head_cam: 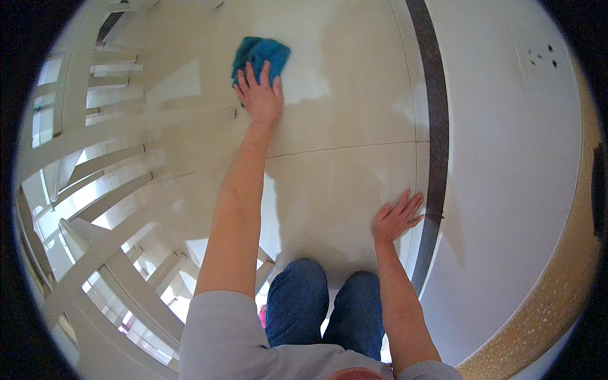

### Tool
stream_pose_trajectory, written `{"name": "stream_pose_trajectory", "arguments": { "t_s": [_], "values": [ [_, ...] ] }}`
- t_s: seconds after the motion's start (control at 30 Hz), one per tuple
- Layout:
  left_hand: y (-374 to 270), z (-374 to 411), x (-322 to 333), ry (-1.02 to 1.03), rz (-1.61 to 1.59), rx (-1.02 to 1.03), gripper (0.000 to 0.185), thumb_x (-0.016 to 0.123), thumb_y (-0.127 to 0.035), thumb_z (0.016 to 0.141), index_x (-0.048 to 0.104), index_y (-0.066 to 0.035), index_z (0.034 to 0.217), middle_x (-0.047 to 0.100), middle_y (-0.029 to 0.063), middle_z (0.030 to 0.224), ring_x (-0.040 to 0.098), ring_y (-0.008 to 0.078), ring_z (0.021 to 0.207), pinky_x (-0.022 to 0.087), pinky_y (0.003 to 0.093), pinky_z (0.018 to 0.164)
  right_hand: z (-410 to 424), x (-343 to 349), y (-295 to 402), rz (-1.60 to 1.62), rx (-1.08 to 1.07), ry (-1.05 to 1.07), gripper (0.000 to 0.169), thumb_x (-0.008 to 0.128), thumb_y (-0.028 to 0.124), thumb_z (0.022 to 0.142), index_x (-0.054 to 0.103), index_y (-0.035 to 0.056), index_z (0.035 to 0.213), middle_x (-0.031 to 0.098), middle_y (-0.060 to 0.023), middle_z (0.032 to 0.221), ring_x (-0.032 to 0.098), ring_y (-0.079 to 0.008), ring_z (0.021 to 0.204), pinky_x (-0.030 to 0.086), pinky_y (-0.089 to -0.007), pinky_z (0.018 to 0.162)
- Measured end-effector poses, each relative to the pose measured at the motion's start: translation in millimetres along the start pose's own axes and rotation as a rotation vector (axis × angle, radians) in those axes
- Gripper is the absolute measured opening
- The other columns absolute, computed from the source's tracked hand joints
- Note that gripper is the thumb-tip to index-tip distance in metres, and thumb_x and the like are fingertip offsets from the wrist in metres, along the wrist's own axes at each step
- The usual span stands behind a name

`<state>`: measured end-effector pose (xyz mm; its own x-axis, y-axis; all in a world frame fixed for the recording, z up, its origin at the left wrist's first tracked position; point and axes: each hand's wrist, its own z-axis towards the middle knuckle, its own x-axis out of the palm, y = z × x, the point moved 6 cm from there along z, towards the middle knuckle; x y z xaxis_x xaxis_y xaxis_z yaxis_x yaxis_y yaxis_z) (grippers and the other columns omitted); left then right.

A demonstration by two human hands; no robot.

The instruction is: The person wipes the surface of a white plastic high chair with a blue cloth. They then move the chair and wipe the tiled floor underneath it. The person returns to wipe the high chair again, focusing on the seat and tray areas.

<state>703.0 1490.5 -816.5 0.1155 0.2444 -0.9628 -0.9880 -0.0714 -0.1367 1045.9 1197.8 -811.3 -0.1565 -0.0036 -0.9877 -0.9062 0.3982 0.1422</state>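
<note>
My left hand (262, 97) lies with spread fingers on a folded teal cloth (264, 51), pressing it flat against the glossy beige tile floor (332, 190). The cloth's far part sticks out beyond my fingertips. Lower down at the right, my right hand (397, 219) rests palm down on the floor, its fingers apart and holding nothing, close beside the dark baseboard strip (436, 118). My knees in blue jeans (299, 299) are on the near side, between my two arms.
White chairs or similar slatted furniture (109, 242) with several legs stand along the left. On the right rises a white wall (503, 142) with small dark holes, bordered by a speckled tan edge (536, 327). Light reflections and shadows cross the tiles.
</note>
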Motion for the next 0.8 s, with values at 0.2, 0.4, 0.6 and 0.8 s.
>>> {"name": "stream_pose_trajectory", "arguments": {
  "t_s": [0.2, 0.4, 0.6, 0.8],
  "values": [
    [12.3, 12.8, 0.9, -0.027, 0.075, -0.094, 0.050, 0.052, -0.041, 0.092, 0.047, -0.023, 0.139, 0.032, 0.0163, 0.151, 0.026, 0.0411, 0.139, 0.019, 0.0613, 0.111, 47.2, -2.0, 31.0, 0.163, -0.222, -0.003, 0.061, 0.049, 0.030, 0.092, 0.033, 0.0081, 0.147, 0.020, -0.0242, 0.155, 0.015, -0.0381, 0.146, 0.002, -0.0664, 0.111],
    [3.7, 18.2, -2.5, -0.037, 0.008, -0.069, 0.051, 0.057, -0.039, 0.088, 0.050, -0.023, 0.136, 0.033, 0.0168, 0.151, 0.028, 0.0422, 0.137, 0.019, 0.0637, 0.109, 332.7, -3.8, 225.9, -0.082, -0.372, -0.089, 0.061, 0.053, 0.038, 0.092, 0.036, 0.0196, 0.148, 0.019, -0.0151, 0.158, 0.014, -0.0333, 0.146, 0.006, -0.0734, 0.107],
    [39.3, 67.7, 10.3, -0.137, 0.102, -0.193, 0.050, 0.057, -0.037, 0.089, 0.049, -0.022, 0.136, 0.037, 0.0196, 0.148, 0.030, 0.0443, 0.135, 0.023, 0.0640, 0.107, 345.6, 22.6, 233.8, -0.002, -0.331, -0.138, 0.062, 0.047, 0.045, 0.093, 0.033, 0.0214, 0.149, 0.018, -0.0120, 0.159, 0.012, -0.0302, 0.147, 0.002, -0.0747, 0.106],
    [-49.5, 93.2, 42.2, 0.145, 0.195, 0.027, 0.051, 0.061, -0.027, 0.084, 0.052, -0.017, 0.133, 0.041, 0.0204, 0.144, 0.034, 0.0453, 0.133, 0.023, 0.0638, 0.108, 331.9, 12.6, 229.6, -0.037, -0.283, -0.043, 0.067, 0.054, 0.042, 0.090, 0.032, 0.0228, 0.149, 0.018, -0.0112, 0.159, 0.014, -0.0299, 0.147, 0.003, -0.0740, 0.106]
  ]
}}
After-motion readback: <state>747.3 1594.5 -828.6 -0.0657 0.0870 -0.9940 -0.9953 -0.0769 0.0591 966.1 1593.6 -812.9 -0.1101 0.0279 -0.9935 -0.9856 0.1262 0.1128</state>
